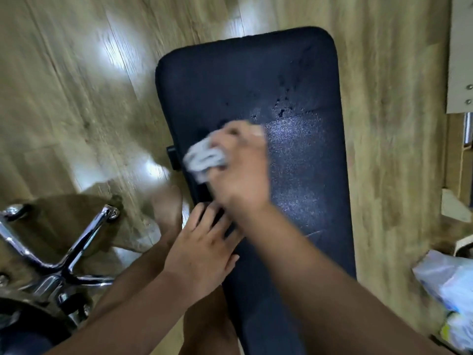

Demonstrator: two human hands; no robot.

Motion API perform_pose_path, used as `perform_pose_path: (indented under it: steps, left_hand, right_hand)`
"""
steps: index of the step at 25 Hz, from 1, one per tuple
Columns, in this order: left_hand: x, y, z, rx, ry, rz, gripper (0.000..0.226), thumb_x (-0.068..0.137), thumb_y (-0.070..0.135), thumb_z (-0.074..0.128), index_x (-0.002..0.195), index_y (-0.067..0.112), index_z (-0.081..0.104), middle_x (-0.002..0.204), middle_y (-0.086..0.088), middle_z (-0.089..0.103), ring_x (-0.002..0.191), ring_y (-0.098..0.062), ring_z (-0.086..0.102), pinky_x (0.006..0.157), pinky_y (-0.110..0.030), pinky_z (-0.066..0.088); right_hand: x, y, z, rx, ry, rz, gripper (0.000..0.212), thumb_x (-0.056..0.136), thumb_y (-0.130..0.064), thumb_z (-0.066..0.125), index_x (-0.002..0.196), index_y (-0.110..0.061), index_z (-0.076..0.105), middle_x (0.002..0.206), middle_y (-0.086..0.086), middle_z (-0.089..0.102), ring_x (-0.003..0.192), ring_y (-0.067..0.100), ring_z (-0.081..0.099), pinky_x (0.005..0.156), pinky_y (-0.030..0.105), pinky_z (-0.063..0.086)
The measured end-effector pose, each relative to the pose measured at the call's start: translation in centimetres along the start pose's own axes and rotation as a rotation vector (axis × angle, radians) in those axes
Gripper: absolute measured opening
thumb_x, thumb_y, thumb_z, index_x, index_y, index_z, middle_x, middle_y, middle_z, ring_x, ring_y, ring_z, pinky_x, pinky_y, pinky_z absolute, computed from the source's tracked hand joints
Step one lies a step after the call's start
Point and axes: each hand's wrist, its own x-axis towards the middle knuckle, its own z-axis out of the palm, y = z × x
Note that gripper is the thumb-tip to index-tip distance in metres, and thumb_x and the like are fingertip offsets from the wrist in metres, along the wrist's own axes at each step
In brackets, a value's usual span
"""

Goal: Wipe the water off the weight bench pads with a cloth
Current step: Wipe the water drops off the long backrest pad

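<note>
The long dark bench pad (294, 80) runs away from you over the wooden floor (76, 85), and the step in hand looks like a wiping pass across the pad's middle. Your left hand (202, 249) lies flat with fingers spread on the pad's near left edge, which makes a good brace. Your right hand (243, 165), blurred, has its fingers curled round the bunched pale cloth (204, 157) and presses it onto the pad's middle, toward the left side. To do this well, bear down firmly and work in overlapping strokes toward the pad's far end. Open the wad out or turn it to a dry face once it is soaked, since a bunched cloth probably meets the pad over only a small patch. The water drops (281, 112) lie just beyond the cloth, toward the pad's far right, so aim there next. The pad itself is black and cushioned, with rounded far corners and a fine grainy skin that shines to the right of the cloth. You cannot tell whether that sheen is wetness or only light. The drops show as small dark scattered beads.
</note>
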Motion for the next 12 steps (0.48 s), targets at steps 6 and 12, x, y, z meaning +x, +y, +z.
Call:
perform_pose_path:
  steps: [6,12]
  left_hand:
    - [0.1,-0.7,-0.1,0.028,-0.032,0.036,0.084,0.071,0.055,0.074,0.141,0.017,0.046,0.151,-0.014,0.038,0.135,-0.034,0.034,0.109,-0.046,0.022]
    - [1.4,-1.6,-2.1,0.054,0.000,-0.058,0.105,0.059,0.060,0.081,0.147,0.021,0.038,0.160,-0.017,0.017,0.144,-0.039,0.017,0.115,-0.057,0.016]
  right_hand:
    - [2.5,5.5,-3.2,-0.059,0.066,-0.077,0.030,0.065,-0.020,0.047,0.082,-0.012,0.071,0.094,0.013,0.062,0.089,0.025,0.053,0.078,0.016,0.039]
    - [6.7,14.5,-8.8,-0.176,0.433,0.503,0.021,0.060,0.000,0.044,0.060,-0.021,0.047,0.060,-0.001,0.053,0.056,0.014,0.053,0.059,0.033,0.048]
